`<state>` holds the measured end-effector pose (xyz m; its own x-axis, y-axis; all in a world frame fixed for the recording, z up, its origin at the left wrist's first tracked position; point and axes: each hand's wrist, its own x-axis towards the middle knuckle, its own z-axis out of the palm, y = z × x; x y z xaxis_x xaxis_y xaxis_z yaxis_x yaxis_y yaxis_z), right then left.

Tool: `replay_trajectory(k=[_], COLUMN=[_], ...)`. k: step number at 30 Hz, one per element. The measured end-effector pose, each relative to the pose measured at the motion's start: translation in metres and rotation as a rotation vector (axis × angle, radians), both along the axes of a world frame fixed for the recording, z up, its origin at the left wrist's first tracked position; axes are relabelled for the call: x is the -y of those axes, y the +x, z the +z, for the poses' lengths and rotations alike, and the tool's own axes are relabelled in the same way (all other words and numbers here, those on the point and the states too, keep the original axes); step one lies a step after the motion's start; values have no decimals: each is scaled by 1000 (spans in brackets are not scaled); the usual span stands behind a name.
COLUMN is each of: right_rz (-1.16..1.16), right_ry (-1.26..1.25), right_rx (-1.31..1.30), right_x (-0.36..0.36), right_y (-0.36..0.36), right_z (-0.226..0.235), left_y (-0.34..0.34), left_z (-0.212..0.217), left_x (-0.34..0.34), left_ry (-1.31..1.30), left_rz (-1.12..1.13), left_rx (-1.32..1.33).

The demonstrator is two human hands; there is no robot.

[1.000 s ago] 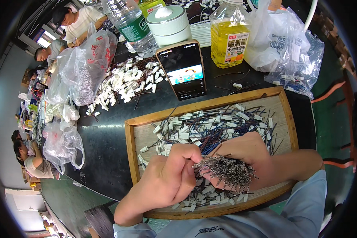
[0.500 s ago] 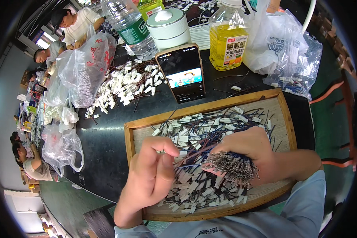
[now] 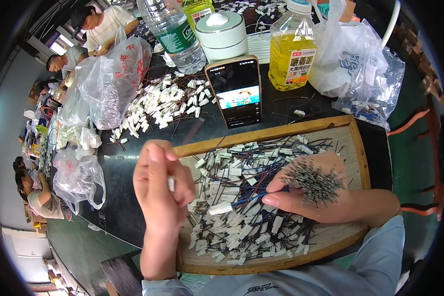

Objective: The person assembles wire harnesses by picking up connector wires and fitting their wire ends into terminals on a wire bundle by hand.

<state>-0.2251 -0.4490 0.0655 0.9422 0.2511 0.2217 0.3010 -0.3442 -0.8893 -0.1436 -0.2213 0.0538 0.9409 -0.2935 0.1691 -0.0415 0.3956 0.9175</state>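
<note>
From the head view, the right hand (image 3: 303,206) is closed around a fat bunch of wires (image 3: 313,182), with the shiny tips pointing up. Blue wires (image 3: 249,199) run from its finger and thumb to a white plug (image 3: 221,207) over the tray (image 3: 281,130). The left hand (image 3: 162,185) is up by the tray's left edge, fingers curled. A little white bit (image 3: 171,183) shows there, but I cannot tell if it is held. Many loose plugs (image 3: 241,237) lie in the tray. A phone (image 3: 233,93) stands behind it.
</note>
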Motion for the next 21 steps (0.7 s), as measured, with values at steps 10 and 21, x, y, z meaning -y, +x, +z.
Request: replay_trajectory(k=[10, 21], right_rz=[-133, -91], right_ry=[89, 95], right_rx=[-7, -184], right_x=[-7, -5], right_y=[-2, -4], right_z=[-12, 7], left_y=[-7, -23], left_z=[-2, -1], left_x=[8, 5], left_ry=[250, 465], left_rz=[-155, -300], left_rx=[194, 467])
